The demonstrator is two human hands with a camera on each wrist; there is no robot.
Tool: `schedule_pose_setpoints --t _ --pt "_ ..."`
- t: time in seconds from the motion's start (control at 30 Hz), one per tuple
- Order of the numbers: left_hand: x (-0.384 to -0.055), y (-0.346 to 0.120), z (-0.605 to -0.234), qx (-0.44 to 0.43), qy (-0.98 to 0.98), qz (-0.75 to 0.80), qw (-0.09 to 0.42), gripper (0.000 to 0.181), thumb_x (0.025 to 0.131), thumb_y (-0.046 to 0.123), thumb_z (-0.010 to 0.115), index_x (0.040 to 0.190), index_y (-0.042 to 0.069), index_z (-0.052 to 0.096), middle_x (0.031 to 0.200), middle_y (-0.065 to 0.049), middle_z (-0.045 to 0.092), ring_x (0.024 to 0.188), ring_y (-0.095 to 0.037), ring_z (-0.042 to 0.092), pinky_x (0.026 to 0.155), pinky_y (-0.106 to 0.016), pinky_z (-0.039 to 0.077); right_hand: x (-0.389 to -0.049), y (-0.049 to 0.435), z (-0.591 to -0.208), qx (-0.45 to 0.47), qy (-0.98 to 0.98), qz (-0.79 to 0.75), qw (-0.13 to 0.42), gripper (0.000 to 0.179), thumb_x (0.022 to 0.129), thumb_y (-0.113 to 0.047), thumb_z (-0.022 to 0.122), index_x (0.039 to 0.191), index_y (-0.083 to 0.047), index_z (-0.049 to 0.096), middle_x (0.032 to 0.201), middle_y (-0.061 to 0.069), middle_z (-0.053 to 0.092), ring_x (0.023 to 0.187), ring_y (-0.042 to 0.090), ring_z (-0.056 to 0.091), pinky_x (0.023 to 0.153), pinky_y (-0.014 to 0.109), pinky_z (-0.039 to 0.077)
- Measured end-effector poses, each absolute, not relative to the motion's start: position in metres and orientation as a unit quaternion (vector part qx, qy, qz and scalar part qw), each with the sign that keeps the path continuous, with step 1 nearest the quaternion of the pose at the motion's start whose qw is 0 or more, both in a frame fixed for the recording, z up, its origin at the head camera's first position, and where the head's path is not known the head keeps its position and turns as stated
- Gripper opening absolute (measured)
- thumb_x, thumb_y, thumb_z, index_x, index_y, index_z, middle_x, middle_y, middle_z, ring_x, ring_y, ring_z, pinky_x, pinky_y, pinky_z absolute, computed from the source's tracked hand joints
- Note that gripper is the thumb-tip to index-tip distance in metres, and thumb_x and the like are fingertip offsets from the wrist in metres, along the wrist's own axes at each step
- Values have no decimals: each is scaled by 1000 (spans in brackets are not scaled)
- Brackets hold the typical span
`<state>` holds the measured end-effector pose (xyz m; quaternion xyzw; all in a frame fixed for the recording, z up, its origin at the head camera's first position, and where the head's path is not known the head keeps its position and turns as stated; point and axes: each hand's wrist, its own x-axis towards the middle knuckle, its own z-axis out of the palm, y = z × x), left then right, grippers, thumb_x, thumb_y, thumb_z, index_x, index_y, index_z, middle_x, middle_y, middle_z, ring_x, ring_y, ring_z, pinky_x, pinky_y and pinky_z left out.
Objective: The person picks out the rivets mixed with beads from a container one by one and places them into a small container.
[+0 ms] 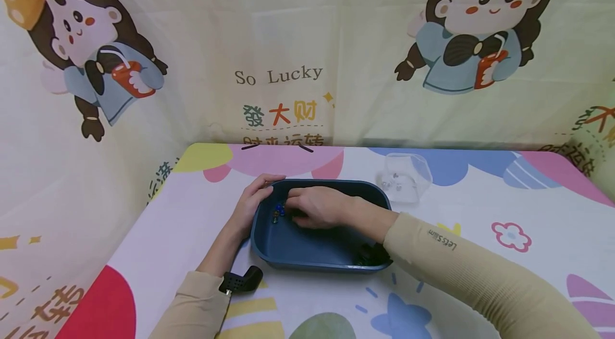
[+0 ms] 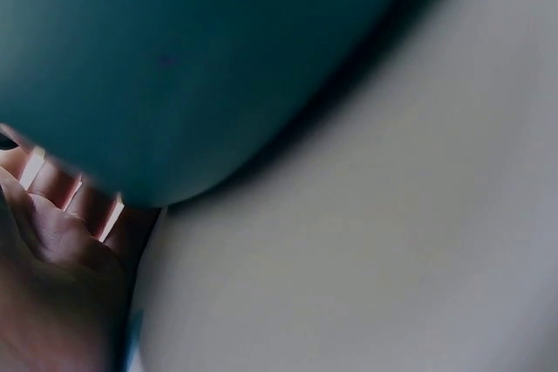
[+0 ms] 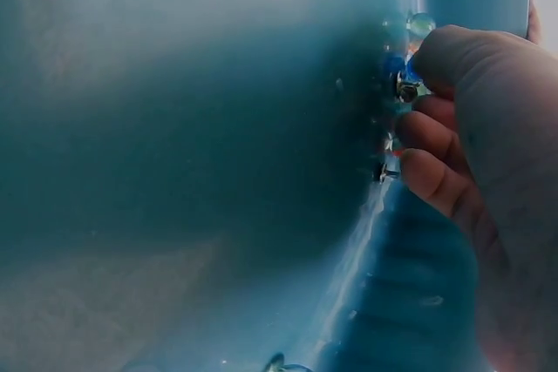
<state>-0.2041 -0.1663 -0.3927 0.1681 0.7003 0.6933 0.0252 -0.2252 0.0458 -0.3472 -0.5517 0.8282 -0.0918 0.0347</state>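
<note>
A dark blue rectangular basin stands on the table. My left hand grips its left rim, thumb at the edge and fingers along the outer wall; the left wrist view shows that palm beside the basin's underside. Inside the basin my right hand is bent down near the left wall. In the right wrist view its thumb and curled fingers pinch at small glass marbles, blue ones among them, lined up along the wall's base. A few more marbles lie left of the fingers.
A clear plastic box with small clear bits in it sits behind the basin's right end. Dark objects lie in the basin's near right corner, partly shadowed. A printed cloth hangs behind the table.
</note>
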Motion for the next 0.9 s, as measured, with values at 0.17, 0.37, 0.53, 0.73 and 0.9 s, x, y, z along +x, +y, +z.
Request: schedule_pose_setpoints --t 0.17,0.37,0.53,0.73,0.9 --pt "-205 -166 -392 169 697 696 25 40 104 10 36 136 -8 51 134 -25 54 116 -29 54 98 -32 47 -226 46 -347 -547 828 -111 41 29 97 -19 69 124 -9 69 119 5 65 100 15 59 100 26 47" --pt "-205 -166 -393 172 697 696 24 40 105 10 35 136 -9 51 133 -26 55 115 -28 56 97 -32 47 -228 47 -349 -541 828 -135 53 29 96 -17 69 124 -9 69 119 5 65 98 15 58 97 25 48" --pt "-206 -166 -393 172 697 695 24 40 105 10 35 136 -9 51 132 -23 56 115 -26 56 97 -31 48 -228 48 -350 -532 828 -159 81 27 96 -16 70 122 -10 70 114 3 66 94 13 57 90 22 49" --pt "-205 -165 -393 170 698 695 26 40 105 10 34 136 -9 50 134 -22 55 118 -27 55 99 -31 46 -230 49 -351 -530 819 -191 107 23 94 -13 72 117 -9 71 108 2 66 87 11 56 79 20 49" --pt "-205 -165 -392 166 698 696 28 40 105 10 34 137 -8 50 136 -24 53 121 -31 52 100 -33 45 -230 51 -350 -533 817 -189 107 20 93 -12 73 113 -7 72 103 1 66 84 10 57 77 19 49"
